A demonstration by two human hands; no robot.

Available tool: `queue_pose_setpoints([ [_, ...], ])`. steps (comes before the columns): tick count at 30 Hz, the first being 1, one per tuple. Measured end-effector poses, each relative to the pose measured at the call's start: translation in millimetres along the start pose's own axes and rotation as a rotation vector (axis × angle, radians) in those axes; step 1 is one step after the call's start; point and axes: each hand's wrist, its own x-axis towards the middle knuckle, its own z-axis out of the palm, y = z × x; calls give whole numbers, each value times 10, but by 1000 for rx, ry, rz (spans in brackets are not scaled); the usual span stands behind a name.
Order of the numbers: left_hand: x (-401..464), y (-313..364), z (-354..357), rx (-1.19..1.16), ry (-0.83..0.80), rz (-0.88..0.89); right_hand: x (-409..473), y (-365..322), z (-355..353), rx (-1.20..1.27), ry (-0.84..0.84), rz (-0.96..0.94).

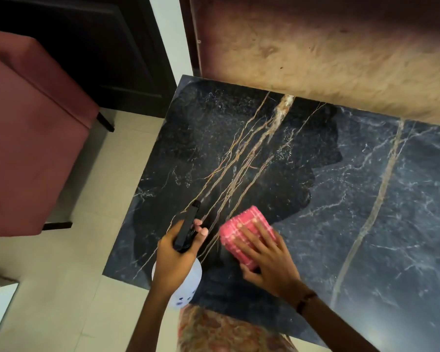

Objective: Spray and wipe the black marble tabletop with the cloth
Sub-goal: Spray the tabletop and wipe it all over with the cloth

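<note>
The black marble tabletop (277,158) with gold and white veins fills the middle and right of the view. My left hand (174,257) grips a white spray bottle (188,283) round its neck, its black nozzle head (187,226) pointing away over the table's near left part. A folded pink checked cloth (244,228) lies on the marble just right of the bottle. My right hand (269,260) rests flat on the cloth, fingers spread and straight, covering its near half.
A dusty-pink upholstered chair (28,133) stands on the pale tiled floor (61,288) left of the table. A tan wooden panel (328,54) runs along the table's far edge, with a dark door (99,47) behind the chair.
</note>
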Motion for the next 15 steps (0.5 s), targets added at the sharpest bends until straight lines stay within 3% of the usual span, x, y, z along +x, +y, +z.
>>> queue_pose_setpoints([
  [4, -111, -106, -24, 20, 43, -29, -31, 481, -166, 26, 50, 203],
  [7, -197, -166, -43, 15, 95, -22, 500, 319, -310, 25, 45, 339],
  [10, -294, -195, -87, 25, 121, -15, 685, -192, -218, 76, 21, 216],
  [15, -376, -229, -217, 20, 95, -30, -276, -597, 85, 45, -19, -73],
])
